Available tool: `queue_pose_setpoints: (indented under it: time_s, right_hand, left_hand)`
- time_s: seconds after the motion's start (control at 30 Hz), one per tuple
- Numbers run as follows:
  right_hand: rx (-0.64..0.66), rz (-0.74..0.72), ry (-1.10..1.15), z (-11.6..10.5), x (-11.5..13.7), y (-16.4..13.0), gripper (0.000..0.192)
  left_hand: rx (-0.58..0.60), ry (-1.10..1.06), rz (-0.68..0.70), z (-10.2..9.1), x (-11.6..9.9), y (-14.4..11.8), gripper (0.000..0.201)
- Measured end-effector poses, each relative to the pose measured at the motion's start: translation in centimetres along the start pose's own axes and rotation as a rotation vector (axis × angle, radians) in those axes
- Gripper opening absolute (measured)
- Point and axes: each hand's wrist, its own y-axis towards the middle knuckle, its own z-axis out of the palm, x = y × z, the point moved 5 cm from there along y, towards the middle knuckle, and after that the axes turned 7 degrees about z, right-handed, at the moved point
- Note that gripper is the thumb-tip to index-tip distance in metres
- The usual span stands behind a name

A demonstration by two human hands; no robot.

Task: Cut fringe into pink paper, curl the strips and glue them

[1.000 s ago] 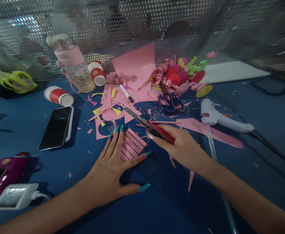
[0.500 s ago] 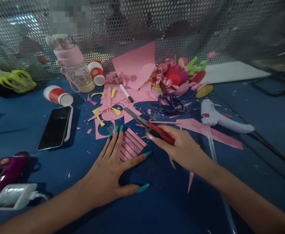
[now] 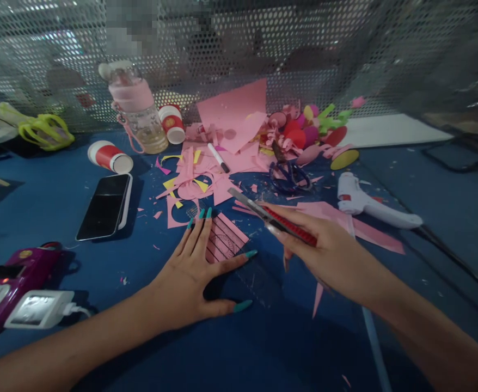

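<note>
While left hand flattens pink paper, half hidden, right hand grips knife.

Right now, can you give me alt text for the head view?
The left hand lies flat, pinning a lined pink paper to the blue table, while the right hand holds a red utility knife, blade extended, beside it. Pink scraps, scissors and a phone surround them.

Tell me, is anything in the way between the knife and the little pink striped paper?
Nothing visible. The knife in the right hand hangs just right of the striped paper, with only bare blue table between them. The left hand presses the paper's left side.
</note>
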Motion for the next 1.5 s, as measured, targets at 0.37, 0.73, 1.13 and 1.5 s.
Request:
queue_pose_setpoints:
  time_s: [0.37,0.73,1.13,1.5]
  right_hand:
    - [0.088,-0.01,-0.163,1.4,0.3,-1.0,0.047]
    - [0.055,-0.126,-0.243,2.5,1.6,-1.4,0.045]
    - [0.147,-0.098,-0.228,2.2,2.9,-1.0,0.045]
    - [0.181,-0.078,-0.249,2.1,3.5,-1.3,0.045]
  left_hand:
    - [-0.019,-0.011,0.01,-0.1,-0.1,-0.2,0.063]
    - [-0.036,-0.045,0.02,-0.3,0.0,-0.5,0.063]
    - [-0.092,-0.03,0.051,-0.3,0.0,-0.9,0.062]
    - [-0.088,-0.027,0.057,-0.3,-0.1,-0.9,0.063]
